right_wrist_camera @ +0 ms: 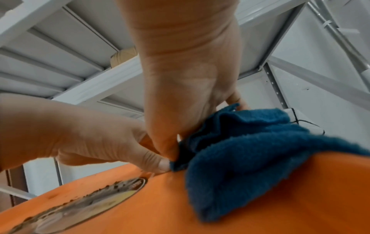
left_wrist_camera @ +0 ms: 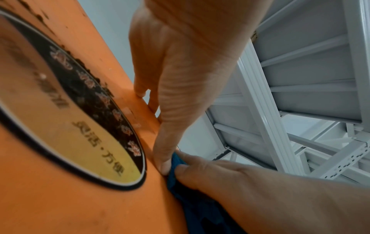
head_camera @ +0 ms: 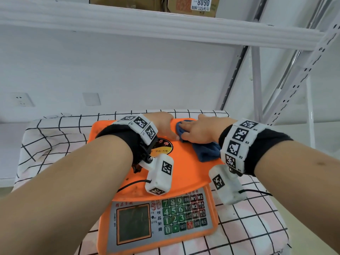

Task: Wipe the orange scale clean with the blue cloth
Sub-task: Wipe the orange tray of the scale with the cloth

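Observation:
The orange scale [head_camera: 184,172] stands on a checked cloth, its keypad panel [head_camera: 184,212] facing me. My left hand [head_camera: 161,126] grips the far edge of the weighing platform [left_wrist_camera: 80,205], thumb on top and fingers over the rim. The blue cloth [head_camera: 206,151] lies bunched on the platform's far right. My right hand [head_camera: 198,129] presses flat on it with its fingers stretched out. In the wrist views the left thumb [right_wrist_camera: 160,163] touches the cloth [right_wrist_camera: 240,158] beside the right hand [right_wrist_camera: 180,79]. Dark specks ring the round label [left_wrist_camera: 90,88].
A black-and-white checked tablecloth [head_camera: 55,135] covers the small table. A white metal shelf [head_camera: 165,28] with cardboard boxes [head_camera: 193,6] hangs overhead, and its perforated uprights [head_camera: 257,85] stand at the back right. Wall sockets [head_camera: 22,99] sit at the far left.

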The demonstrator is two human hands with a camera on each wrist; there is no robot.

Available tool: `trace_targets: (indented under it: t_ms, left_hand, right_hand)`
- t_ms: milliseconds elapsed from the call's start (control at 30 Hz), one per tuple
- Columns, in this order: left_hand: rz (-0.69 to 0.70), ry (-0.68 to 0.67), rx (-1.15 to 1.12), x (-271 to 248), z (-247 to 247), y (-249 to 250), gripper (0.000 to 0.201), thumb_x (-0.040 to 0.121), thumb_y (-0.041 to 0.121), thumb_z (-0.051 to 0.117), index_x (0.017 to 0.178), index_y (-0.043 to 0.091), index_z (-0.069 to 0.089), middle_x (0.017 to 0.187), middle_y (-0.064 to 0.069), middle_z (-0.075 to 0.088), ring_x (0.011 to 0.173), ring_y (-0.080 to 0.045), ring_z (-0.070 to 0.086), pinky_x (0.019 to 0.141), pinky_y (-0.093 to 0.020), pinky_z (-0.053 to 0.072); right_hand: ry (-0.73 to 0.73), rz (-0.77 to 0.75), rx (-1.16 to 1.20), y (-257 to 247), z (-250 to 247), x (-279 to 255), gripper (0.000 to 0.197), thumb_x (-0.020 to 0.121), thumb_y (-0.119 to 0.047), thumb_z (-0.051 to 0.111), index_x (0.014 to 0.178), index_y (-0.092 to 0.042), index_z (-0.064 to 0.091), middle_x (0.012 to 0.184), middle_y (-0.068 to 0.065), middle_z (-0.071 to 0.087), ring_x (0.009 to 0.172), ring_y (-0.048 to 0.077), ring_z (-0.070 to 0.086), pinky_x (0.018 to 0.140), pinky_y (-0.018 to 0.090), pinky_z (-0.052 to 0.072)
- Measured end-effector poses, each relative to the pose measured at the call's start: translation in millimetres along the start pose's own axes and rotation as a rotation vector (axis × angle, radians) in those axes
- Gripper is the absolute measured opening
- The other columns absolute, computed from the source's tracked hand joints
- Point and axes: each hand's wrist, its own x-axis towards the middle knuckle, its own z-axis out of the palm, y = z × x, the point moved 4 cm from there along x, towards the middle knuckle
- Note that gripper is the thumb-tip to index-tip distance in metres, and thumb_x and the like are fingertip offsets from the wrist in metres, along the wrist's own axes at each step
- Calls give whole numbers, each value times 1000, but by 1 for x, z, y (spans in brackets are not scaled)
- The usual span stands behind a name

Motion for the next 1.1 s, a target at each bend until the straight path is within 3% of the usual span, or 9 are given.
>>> trace_targets:
  t_ms: [133,333,500,633,700,800,900,967,1100]
  left_hand:
    - [-17,1,6,-1,0,-1,56,83,50,64,120,11,50,123,-4,56,108,-22,54,86,-32,43]
    - [-1,3,9,-3,0,0,48,83,49,64,112,13,50,116,-3,58,100,-21,55,81,-31,42]
    - [-10,1,26,-2,1,-1,53,83,50,62,118,12,49,122,-3,56,106,-21,54,88,-34,45]
    - [1,17,43,0,0,0,41,82,49,64,97,14,47,103,-4,59,89,-21,54,73,-30,41]
    - [-4,13,52,1,0,0,41,82,48,64,96,13,47,100,-4,58,86,-20,52,70,-29,38]
    - [-8,-3,52,0,-1,0,42,82,48,65,101,14,48,103,-3,57,88,-19,53,70,-29,38]
    - [-10,-18,55,-1,-2,1,43,82,49,64,103,15,49,102,-1,56,89,-18,52,71,-28,37]
    - [-11,-17,56,-2,-2,2,46,82,49,64,107,14,50,105,-2,57,92,-20,55,72,-28,39]
    - [-14,-6,51,-6,-3,2,49,83,48,64,112,12,51,110,-3,57,97,-21,55,74,-28,40]
  right_hand:
    - [85,70,-4,12,4,-1,38,90,-50,32,119,-31,47,119,-1,56,110,26,49,83,39,37]
    - [79,42,129,8,1,-7,24,91,-46,39,100,-25,47,106,0,58,92,20,52,77,31,37]
    - [28,21,112,8,0,-13,25,92,-44,37,100,-23,48,102,0,56,93,20,52,77,30,37]
    - [-56,52,136,8,-3,-6,33,93,-42,37,117,-25,50,116,3,56,99,20,50,82,30,35]
    - [-75,57,123,6,-3,-4,37,93,-41,38,126,-24,45,123,3,53,101,21,49,83,31,34]
    - [-45,22,106,7,3,-2,52,95,-41,34,144,-25,26,145,-1,37,125,24,43,100,37,33]
    - [1,-23,147,12,9,-4,54,98,-39,28,149,-27,16,155,-5,21,137,21,30,109,37,24]
    - [35,-28,167,12,9,-3,49,99,-37,28,145,-24,26,151,-3,31,132,21,36,104,34,28]
    - [73,-13,222,9,7,1,36,95,-37,34,124,-21,48,123,4,56,104,21,51,86,31,36]
